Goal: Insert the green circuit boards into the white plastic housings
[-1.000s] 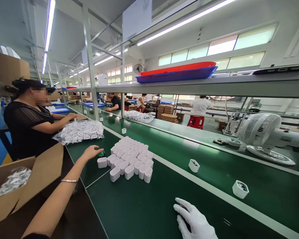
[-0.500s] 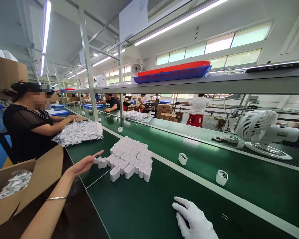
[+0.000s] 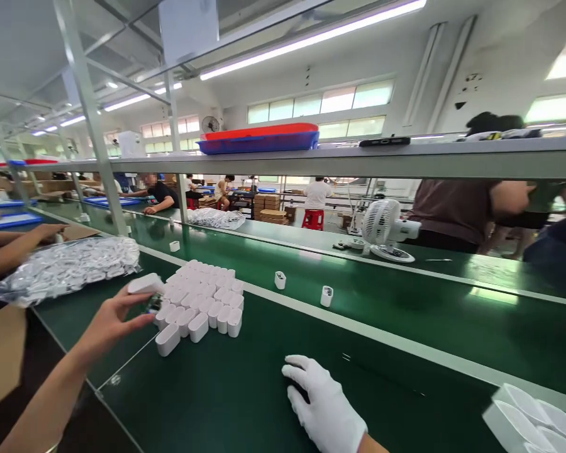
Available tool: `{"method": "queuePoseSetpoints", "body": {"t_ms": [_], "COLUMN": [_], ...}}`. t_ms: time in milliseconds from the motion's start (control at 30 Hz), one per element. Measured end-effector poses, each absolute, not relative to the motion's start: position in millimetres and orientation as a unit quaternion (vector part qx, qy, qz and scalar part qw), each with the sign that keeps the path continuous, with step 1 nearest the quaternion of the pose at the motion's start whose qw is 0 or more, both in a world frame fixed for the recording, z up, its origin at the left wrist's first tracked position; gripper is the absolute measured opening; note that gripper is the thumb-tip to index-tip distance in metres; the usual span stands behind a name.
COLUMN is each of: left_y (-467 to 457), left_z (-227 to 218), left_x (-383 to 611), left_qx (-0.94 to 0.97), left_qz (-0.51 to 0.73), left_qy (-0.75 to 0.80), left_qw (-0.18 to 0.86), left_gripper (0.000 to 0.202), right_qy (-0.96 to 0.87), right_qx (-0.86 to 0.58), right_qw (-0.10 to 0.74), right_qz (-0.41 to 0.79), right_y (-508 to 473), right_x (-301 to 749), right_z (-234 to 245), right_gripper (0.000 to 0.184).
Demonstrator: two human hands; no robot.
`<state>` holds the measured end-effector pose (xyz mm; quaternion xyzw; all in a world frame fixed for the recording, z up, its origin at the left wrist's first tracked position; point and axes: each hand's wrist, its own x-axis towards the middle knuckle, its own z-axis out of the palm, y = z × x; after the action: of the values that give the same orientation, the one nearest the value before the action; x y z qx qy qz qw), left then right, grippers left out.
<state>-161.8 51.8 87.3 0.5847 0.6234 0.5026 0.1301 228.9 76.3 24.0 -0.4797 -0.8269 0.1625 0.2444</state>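
My left hand (image 3: 107, 324) grips a white oval plastic shell (image 3: 144, 285), tilted, between thumb and fingers. Beneath that shell, at the fingertips, shows a small dark and green piece (image 3: 155, 303), too blurred to name. Just beyond stands a cluster of white oval shells (image 3: 202, 296) packed in rows on the green belt surface (image 3: 245, 390). My right hand (image 3: 318, 399), in a white glove, hovers over or rests on the green surface with fingers apart and nothing in them.
Two white shells with dark parts inside, a nearer one (image 3: 327, 296) and another (image 3: 280, 280), stand on the far lane. A bag of white parts (image 3: 75, 267) lies left. Large white shells (image 3: 523, 418) sit at lower right. A fan (image 3: 382, 226) stands beyond.
The view has swung right, so the scene slides left. My left hand now has a white shell lifted, where before its fingers were stretched around a small piece. The right hand stays open.
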Motion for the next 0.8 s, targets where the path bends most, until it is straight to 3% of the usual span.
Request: {"method": "queuePoseSetpoints", "body": {"t_ms": [167, 333, 500, 600, 800], "left_y": [61, 81, 88, 83, 73], "left_z": [73, 36, 16, 13, 15], "left_x": [-4, 93, 116, 114, 108], "left_qx": [0.710, 0.798, 0.860, 0.858, 0.799], "left_qz": [0.429, 0.285, 0.197, 0.161, 0.189], "left_qy": [0.486, 0.308, 0.250, 0.271, 0.347], "left_qw": [0.275, 0.432, 0.400, 0.406, 0.453], "left_gripper": [0.052, 0.048, 0.049, 0.049, 0.051], "right_qy": [-0.773, -0.764, -0.744, -0.738, -0.690], "right_qx": [-0.498, -0.468, -0.512, -0.515, -0.584], "right_qw": [0.348, 0.407, 0.360, 0.344, 0.383], "right_qz": [0.184, 0.178, 0.235, 0.268, 0.189], "right_y": [57, 48, 52, 52, 53], "right_x": [262, 302, 313, 309, 318], "right_z": [38, 37, 24, 23, 15], "right_gripper": [0.043, 0.039, 0.041, 0.032, 0.040]}}
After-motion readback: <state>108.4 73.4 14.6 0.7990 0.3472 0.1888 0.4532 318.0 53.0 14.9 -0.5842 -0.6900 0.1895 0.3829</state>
